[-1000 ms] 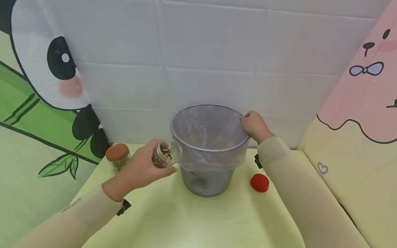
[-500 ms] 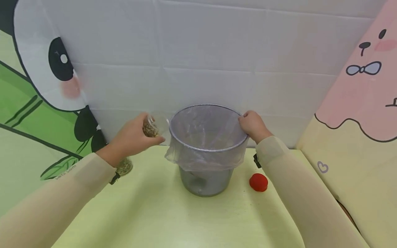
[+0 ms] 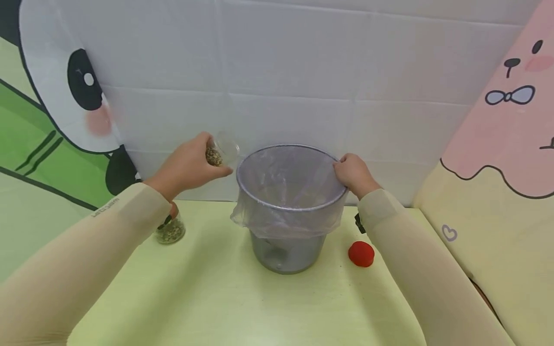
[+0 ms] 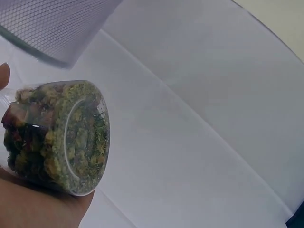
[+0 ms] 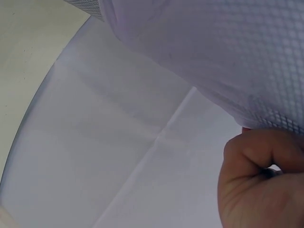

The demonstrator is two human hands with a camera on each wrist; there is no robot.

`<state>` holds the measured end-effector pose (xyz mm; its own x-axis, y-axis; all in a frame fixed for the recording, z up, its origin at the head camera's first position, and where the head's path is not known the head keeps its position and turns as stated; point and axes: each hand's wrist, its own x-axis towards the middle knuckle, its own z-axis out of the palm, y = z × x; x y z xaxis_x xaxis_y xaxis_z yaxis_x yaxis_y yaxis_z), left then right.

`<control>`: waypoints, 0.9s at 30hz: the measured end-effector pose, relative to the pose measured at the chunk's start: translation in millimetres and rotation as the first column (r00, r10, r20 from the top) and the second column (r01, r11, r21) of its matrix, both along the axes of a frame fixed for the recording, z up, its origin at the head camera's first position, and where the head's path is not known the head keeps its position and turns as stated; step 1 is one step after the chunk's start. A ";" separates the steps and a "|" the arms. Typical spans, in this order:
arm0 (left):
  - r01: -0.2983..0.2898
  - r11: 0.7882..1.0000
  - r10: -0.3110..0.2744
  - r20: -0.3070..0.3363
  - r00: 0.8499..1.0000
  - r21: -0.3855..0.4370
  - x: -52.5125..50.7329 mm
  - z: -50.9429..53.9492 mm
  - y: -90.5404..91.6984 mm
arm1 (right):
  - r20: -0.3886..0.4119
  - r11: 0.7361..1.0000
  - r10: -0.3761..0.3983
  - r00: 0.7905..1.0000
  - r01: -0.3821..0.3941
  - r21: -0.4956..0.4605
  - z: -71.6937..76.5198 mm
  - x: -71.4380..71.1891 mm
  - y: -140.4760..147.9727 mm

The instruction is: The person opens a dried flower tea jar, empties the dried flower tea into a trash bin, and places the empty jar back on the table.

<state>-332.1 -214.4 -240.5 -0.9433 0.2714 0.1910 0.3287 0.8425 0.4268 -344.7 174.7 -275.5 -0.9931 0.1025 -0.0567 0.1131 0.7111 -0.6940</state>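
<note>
My left hand [image 3: 186, 163] grips a clear jar [image 3: 214, 154], tipped on its side, up and left of the bin's rim. In the left wrist view the jar [image 4: 57, 137] shows its round base and is packed with dried flowers and green bits. A grey mesh trash bin [image 3: 287, 257] stands upright on the table, lined with a clear plastic bag [image 3: 294, 223] folded over its rim. My right hand [image 3: 355, 174] holds the rim and bag at the right side. In the right wrist view its fingers [image 5: 259, 152] are curled at the rim; the thumb's full position is hidden.
A second jar [image 3: 170, 231] with dried contents stands at the table's left, partly behind my left sleeve. Right of the bin lies a red lid [image 3: 361, 253]. A white wall sheet [image 3: 294, 57] rises behind the pale yellow-green table [image 3: 259, 312].
My left hand has raised the jar upward from the bin's left front side to above rim height, turning it on its side. The right hand stays on the rim.
</note>
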 end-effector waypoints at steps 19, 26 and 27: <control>0.010 0.965 -0.044 -0.123 0.991 -0.262 -4.5 29.0 33.8 | 0.012 1.000 0.002 1.000 -0.002 0.005 2.2 8.3 4.1; 0.017 0.903 -0.139 -0.253 0.957 -0.430 -8.8 28.4 34.9 | 0.017 1.000 0.001 1.000 -0.002 0.009 2.7 8.9 4.2; 0.020 0.895 -0.152 -0.263 0.953 -0.446 -8.9 29.0 35.3 | 0.017 1.000 0.002 1.000 -0.003 0.008 2.8 9.0 4.2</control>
